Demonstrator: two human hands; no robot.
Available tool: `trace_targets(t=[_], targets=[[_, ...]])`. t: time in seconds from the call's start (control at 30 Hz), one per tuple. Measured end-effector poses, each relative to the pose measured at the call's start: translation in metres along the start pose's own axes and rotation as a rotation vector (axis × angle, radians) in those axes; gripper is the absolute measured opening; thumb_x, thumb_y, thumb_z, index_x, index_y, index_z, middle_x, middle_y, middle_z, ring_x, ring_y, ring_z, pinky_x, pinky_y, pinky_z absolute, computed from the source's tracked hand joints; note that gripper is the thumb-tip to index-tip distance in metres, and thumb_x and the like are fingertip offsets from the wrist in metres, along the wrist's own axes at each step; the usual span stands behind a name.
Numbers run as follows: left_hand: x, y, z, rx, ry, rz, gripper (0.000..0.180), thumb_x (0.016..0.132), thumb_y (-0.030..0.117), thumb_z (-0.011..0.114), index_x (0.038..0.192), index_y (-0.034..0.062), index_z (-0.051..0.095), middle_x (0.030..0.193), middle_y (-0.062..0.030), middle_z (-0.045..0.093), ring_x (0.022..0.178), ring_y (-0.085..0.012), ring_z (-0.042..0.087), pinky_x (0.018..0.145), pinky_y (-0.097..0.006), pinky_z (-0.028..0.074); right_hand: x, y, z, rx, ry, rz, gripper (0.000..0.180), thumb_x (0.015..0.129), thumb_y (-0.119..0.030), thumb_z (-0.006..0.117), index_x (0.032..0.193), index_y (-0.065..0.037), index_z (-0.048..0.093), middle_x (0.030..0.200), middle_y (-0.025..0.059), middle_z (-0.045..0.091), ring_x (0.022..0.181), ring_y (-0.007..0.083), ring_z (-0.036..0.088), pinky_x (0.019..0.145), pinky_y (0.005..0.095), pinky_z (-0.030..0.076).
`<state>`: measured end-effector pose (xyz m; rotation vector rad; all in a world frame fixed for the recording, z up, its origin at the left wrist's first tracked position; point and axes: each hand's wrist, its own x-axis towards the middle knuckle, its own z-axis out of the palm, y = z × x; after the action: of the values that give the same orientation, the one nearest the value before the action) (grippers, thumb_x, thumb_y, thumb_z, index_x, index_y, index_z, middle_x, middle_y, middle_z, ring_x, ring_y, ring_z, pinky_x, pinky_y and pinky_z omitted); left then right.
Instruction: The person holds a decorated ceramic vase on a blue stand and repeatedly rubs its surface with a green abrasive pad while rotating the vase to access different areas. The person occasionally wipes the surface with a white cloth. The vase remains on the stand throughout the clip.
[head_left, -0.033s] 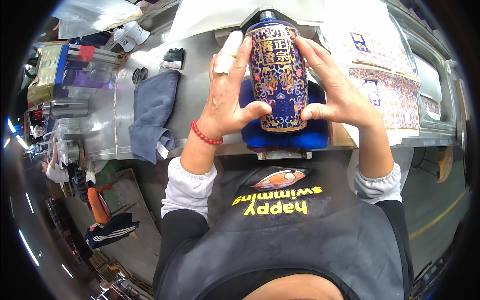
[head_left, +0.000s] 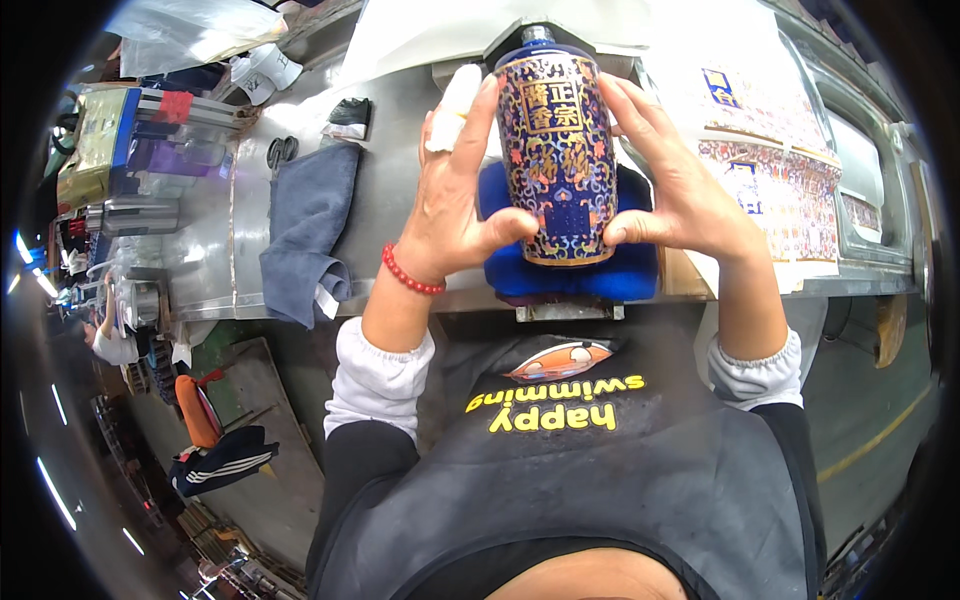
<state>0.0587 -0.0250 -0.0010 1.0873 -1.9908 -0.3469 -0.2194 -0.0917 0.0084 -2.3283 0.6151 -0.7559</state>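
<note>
A dark blue bottle [head_left: 560, 165] with a dense floral pattern and gold bands lies with its neck pointing away from me. Under its near part is a bright blue cushion [head_left: 636, 262]. My left hand [head_left: 455, 185] grips the bottle's left side, thumb near the base and fingers further up. One of its fingers is wrapped in white, and red beads circle the wrist. Against the right side, my right hand [head_left: 670, 180] holds it the same way, thumb low and fingers towards the shoulder. Both palms stay off the surface.
Patterned printed sheets [head_left: 775, 190] lie at the right of the metal table. A grey-blue cloth [head_left: 310, 215] hangs over the left front edge, with scissors [head_left: 281, 151] beside it. Beyond the bottle sits a dark angular holder [head_left: 497, 42]. Further left are plastic bins [head_left: 115, 140].
The bottle has rolled very slightly between my hands. My left thumb has shifted a little left and towards me.
</note>
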Motion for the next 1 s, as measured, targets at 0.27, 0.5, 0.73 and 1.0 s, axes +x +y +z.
trace_targets(t=[0.27, 0.5, 0.73, 1.0], targets=[[-0.002, 0.012, -0.005, 0.173, -0.141, -0.008, 0.126, 0.071, 0.084, 0.068, 0.164, 0.0095, 0.026, 0.163, -0.0299, 0.028, 0.151, -0.0479, 0.025, 0.119, -0.067, 0.010, 0.004, -0.007, -0.006, -0.028, -0.087, 0.062, 0.133, 0.062, -0.066, 0.087, 0.164, -0.008, 0.024, 0.166, 0.0239, 0.022, 0.152, 0.0429, 0.027, 0.123, 0.0505, 0.029], [-0.003, 0.012, -0.005, 0.183, -0.156, -0.016, 0.128, 0.072, 0.086, 0.066, 0.164, 0.0091, 0.024, 0.164, -0.0294, 0.027, 0.151, -0.0478, 0.025, 0.118, -0.069, 0.011, 0.004, -0.004, -0.008, 0.034, -0.121, 0.047, 0.134, 0.064, -0.060, 0.089, 0.165, -0.007, 0.019, 0.163, 0.0236, 0.025, 0.152, 0.0413, 0.027, 0.123, 0.0481, 0.027], [-0.003, 0.014, -0.008, 0.206, -0.200, -0.018, 0.125, 0.077, 0.082, 0.065, 0.162, 0.0007, 0.022, 0.164, -0.0331, 0.023, 0.153, -0.0476, 0.022, 0.122, -0.061, 0.008, 0.004, -0.005, -0.008, 0.104, -0.134, 0.060, 0.134, 0.064, -0.053, 0.092, 0.165, -0.006, 0.017, 0.163, 0.0241, 0.027, 0.152, 0.0411, 0.028, 0.123, 0.0482, 0.026], [-0.003, 0.015, -0.006, 0.162, -0.197, -0.085, 0.133, 0.072, 0.087, 0.065, 0.165, 0.0050, 0.017, 0.164, -0.0284, 0.024, 0.151, -0.0477, 0.023, 0.120, -0.067, 0.007, 0.004, -0.006, -0.008, 0.142, -0.115, 0.064, 0.137, 0.062, -0.051, 0.094, 0.165, -0.008, 0.015, 0.167, 0.0234, 0.023, 0.154, 0.0413, 0.023, 0.126, 0.0486, 0.022]])
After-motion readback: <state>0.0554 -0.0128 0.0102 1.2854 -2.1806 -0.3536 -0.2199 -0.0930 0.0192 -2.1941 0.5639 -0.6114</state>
